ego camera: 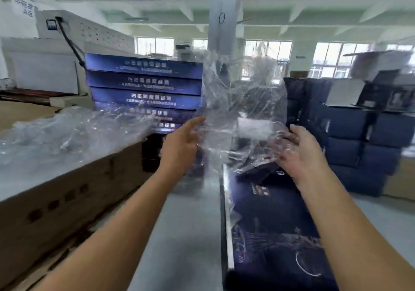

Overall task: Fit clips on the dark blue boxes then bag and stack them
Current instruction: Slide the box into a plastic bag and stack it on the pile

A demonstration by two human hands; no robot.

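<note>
A clear plastic bag [242,102] is raised upright in front of me, blurred by motion. My left hand [179,144] pinches its left edge with fingers stretched forward. My right hand [298,153] grips the bag's lower right part, fingers curled into the film. Below them a dark blue box [276,230] lies flat on the grey table [184,234], its far end under the bag's bottom. A stack of dark blue boxes [143,84] with white lettering stands behind the left hand.
A heap of clear bags [67,133] lies on a long cardboard carton [56,196] at left. Dark blue cartons [359,137] are piled at right. A grey pillar [224,16] rises behind the bag. White machinery [74,32] stands at back left.
</note>
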